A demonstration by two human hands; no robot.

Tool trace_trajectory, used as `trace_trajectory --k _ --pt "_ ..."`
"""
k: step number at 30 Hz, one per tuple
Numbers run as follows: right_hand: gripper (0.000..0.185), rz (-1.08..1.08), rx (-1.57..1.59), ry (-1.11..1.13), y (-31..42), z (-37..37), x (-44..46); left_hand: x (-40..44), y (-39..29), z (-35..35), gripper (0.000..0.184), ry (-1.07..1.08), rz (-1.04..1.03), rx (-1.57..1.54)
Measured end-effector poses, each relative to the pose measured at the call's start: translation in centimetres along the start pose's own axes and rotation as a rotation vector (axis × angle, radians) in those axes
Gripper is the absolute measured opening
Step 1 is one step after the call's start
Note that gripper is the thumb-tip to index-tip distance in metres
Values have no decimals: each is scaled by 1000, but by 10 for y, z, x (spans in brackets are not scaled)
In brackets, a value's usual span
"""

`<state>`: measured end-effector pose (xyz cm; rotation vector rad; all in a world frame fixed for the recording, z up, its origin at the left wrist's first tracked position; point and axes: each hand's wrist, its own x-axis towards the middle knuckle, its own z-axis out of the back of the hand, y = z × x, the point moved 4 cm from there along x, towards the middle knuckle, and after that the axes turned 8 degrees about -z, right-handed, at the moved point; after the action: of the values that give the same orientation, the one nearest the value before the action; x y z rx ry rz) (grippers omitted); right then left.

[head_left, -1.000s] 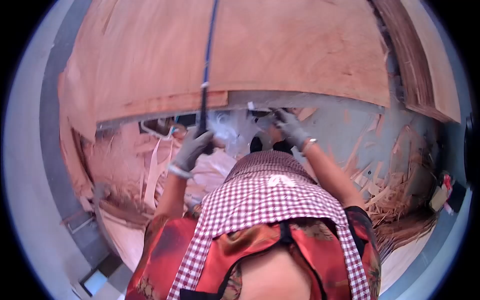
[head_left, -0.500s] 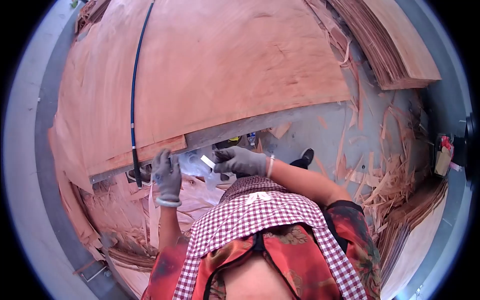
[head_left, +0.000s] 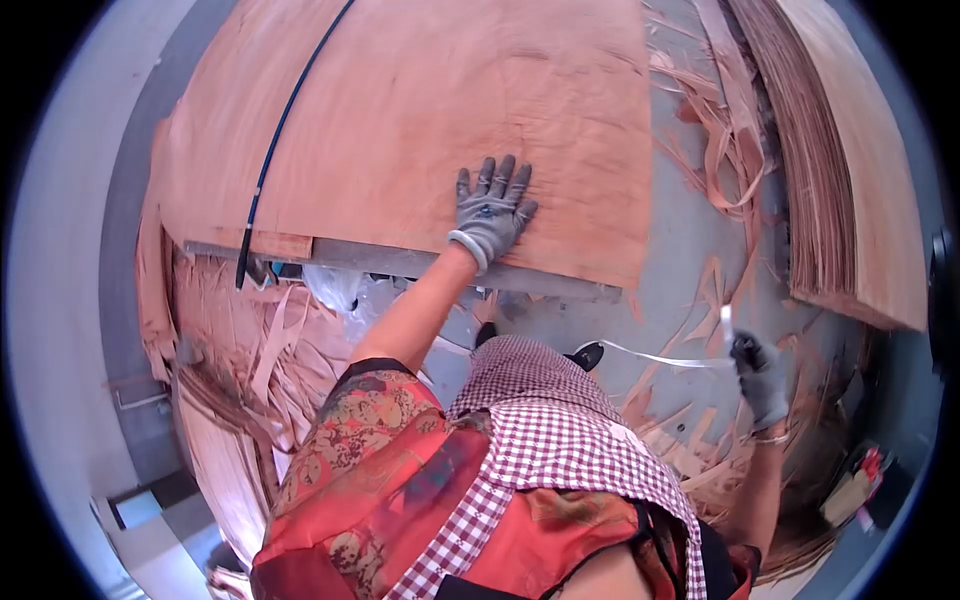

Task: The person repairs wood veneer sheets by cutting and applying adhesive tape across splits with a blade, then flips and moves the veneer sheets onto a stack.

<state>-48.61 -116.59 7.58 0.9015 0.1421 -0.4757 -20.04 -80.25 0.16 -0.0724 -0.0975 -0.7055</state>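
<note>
My left hand (head_left: 492, 212), in a grey work glove, lies flat with fingers spread on a large thin wood veneer sheet (head_left: 400, 130). The sheet has a fine crinkled patch just beyond the fingertips. Out to the right, over the littered floor, my gloved right hand (head_left: 760, 380) is closed on a white tape strip. One short end of the white tape strip (head_left: 727, 320) stands up from the fist, and a longer thin length trails left toward my shoe. The fingers are slightly blurred.
A dark thin rod (head_left: 268, 160) lies along the left of the sheet. Stacked veneer (head_left: 830, 190) stands at the right. Wood scraps (head_left: 715, 400) litter the floor, with more shreds and clear plastic (head_left: 335, 285) at the left. A black shoe (head_left: 587, 356) shows below.
My hands have moved apart. The left has come down flat on the veneer sheet; the right has swung far right with the white tape strip, now showing a long trailing length. The view has shifted.
</note>
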Motion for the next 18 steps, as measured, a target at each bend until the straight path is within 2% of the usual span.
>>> trace_trajectory --k 1,2,6,9,10,12,14,16,18 --pt "19 227 -194 -89 30 19 20 1 -2 4 61 51 -4 30" --pt "20 296 -405 -92 63 31 41 2 -1 3 59 73 0 30" --pt "32 542 -464 7 136 7 130 4 -3 2 58 90 15 23" --pt "27 680 -410 189 200 -56 191 2 -3 4 58 93 26 14" --pt "26 662 -285 321 218 -85 214 2 -3 5 57 90 24 18" --pt "25 314 -12 646 258 -131 242 4 0 8 57 84 19 22" --pt "20 221 295 812 269 -183 280 3 0 7 57 95 21 2" --pt "15 140 185 799 246 -218 318 4 -4 16 57 86 35 -31" --pt "13 92 129 814 244 -224 332 8 0 19 57 25 87 -83"
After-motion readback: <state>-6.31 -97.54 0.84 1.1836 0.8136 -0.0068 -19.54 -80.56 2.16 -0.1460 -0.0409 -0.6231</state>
